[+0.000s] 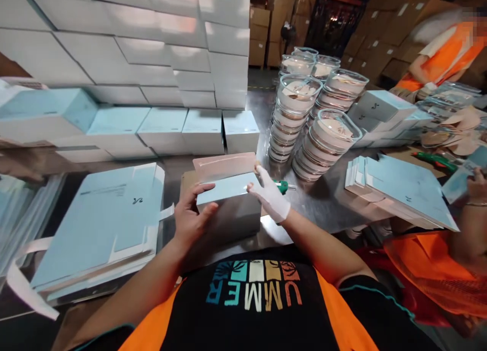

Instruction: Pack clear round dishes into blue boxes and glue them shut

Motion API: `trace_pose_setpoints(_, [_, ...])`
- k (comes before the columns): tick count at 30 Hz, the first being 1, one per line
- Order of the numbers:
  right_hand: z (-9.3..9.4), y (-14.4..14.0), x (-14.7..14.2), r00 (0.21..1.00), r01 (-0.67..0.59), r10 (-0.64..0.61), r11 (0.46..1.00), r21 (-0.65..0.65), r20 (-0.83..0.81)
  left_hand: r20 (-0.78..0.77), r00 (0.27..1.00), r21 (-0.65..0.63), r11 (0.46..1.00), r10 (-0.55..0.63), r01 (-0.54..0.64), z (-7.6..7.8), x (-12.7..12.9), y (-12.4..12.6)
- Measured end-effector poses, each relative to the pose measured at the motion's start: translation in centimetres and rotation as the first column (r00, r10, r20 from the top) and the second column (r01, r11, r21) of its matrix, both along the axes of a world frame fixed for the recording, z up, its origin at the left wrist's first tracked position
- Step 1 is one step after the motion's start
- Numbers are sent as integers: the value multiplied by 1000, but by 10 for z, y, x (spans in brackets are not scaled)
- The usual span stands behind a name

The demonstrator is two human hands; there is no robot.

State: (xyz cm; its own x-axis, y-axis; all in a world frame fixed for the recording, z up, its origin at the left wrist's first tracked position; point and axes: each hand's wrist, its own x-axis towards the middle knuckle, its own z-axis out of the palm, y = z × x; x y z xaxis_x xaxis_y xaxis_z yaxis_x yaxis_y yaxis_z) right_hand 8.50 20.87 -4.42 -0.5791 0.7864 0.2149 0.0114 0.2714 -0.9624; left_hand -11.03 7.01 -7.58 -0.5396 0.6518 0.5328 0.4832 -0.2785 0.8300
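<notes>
A small carton box with a light blue face and pale sides stands in front of me, and a pinkish flap sticks up at its far side. Bare-skinned, my left hand wraps round the box's left end, thumb and fingers on the blue face. My right hand wears a white glove with bare fingertips. It pinches the right edge of the box, thumb on the blue face and fingers by the flap's right corner. A green-handled tool lies on the table, partly hidden behind my right hand.
Flat blue carton sheets are piled at left. Closed boxes line the back below a wall of white boxes. Stacked clear glass containers stand right of centre. More flat cartons and two other people in orange vests are at right.
</notes>
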Motion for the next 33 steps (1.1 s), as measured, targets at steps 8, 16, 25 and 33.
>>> trace_pose_setpoints(8, [2, 9, 11, 977, -214, 209, 961, 176, 48, 6, 1000, 120, 993, 6, -7, -10, -4, 6])
trace_pose_setpoints(16, [2, -2, 35, 935, -354, 329, 822, 447, 135, -234, 916, 166, 914, -327, 369, 10, -20, 4])
trace_pose_setpoints(25, [8, -7, 26, 942, -335, 288, 781, 527, 171, -210, 928, 188, 919, -307, 346, 8, -19, 6])
trace_pose_setpoints(33, [6, -7, 30, 936, -337, 322, 706, 624, 141, -319, 891, 293, 860, -324, 417, 7, -20, 4])
